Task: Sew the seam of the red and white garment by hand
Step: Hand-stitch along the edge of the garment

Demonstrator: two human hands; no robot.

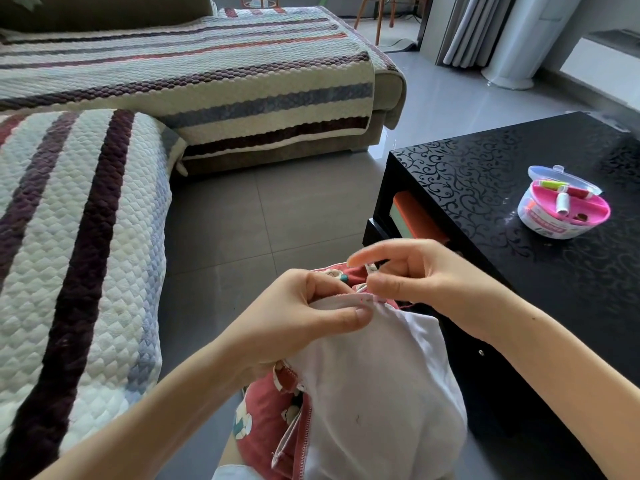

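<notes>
**Seam held between both hands**

Gripped the garment (pixel 374 393) at its seam with the left hand (pixel 311 313), fingers curled. Pinched the same seam with the right hand (pixel 415 282), forefinger outstretched. Found thread spools (pixel 561 202) in the open sewing box (pixel 547 224) on the table (pixel 485 174).

A glossy black bench (pixel 485 174) with a scrolling vine pattern stands on the grey tiled floor (pixel 277 216); near its right side sits a round clear sewing box (pixel 554 223) with a pink tray, open, holding thread spools (pixel 561 202); an orange block (pixel 412 216) lies on the shelf beneath the top; a sofa (pixel 391 109) also stands on the floor, draped with a striped quilted cover (pixel 104 237).
</notes>
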